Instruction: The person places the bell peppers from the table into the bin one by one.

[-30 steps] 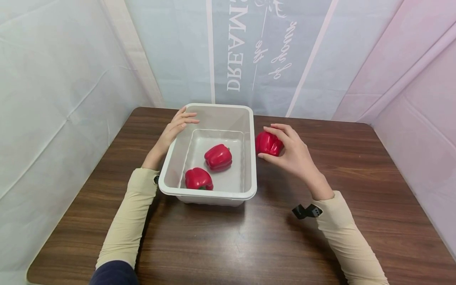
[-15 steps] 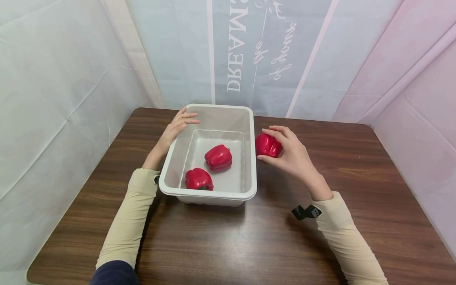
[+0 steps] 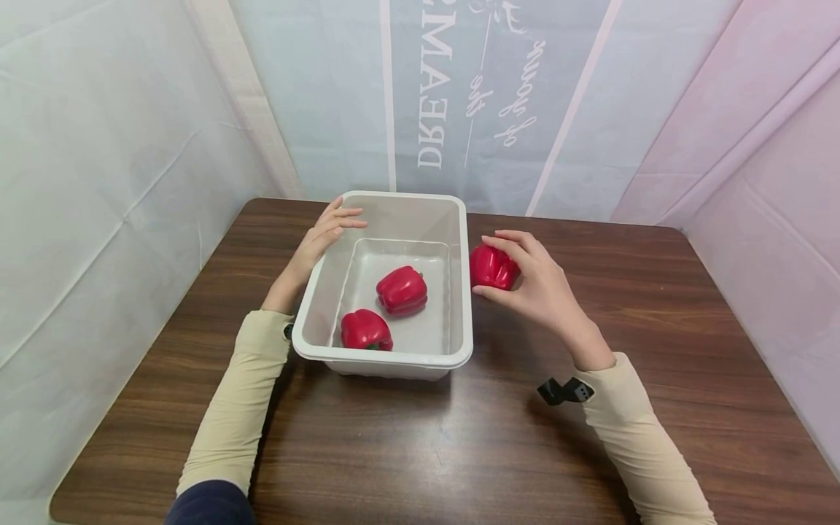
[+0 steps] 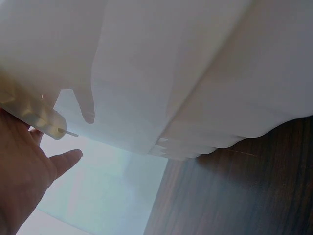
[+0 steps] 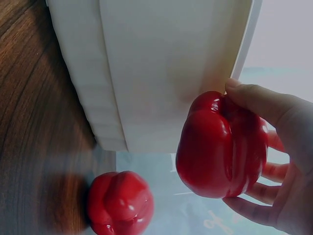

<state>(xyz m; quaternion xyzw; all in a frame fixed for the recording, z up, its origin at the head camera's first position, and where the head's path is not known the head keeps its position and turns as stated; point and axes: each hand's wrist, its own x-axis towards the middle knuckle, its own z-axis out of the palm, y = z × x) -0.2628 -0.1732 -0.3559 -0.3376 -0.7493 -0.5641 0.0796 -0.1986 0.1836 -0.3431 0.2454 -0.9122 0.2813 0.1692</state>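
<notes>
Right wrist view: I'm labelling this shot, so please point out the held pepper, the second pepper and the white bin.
Held pepper [image 5: 220, 149]: right wrist view, middle of its glossy side.
Second pepper [image 5: 121, 203]: right wrist view, middle of its visible side.
White bin [image 5: 151, 73]: right wrist view, its outer wall.

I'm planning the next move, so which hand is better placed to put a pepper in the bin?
The right hand, likely: it grips a red pepper beside the bin. The left hand holds no pepper, at the bin's opposite side.
</notes>
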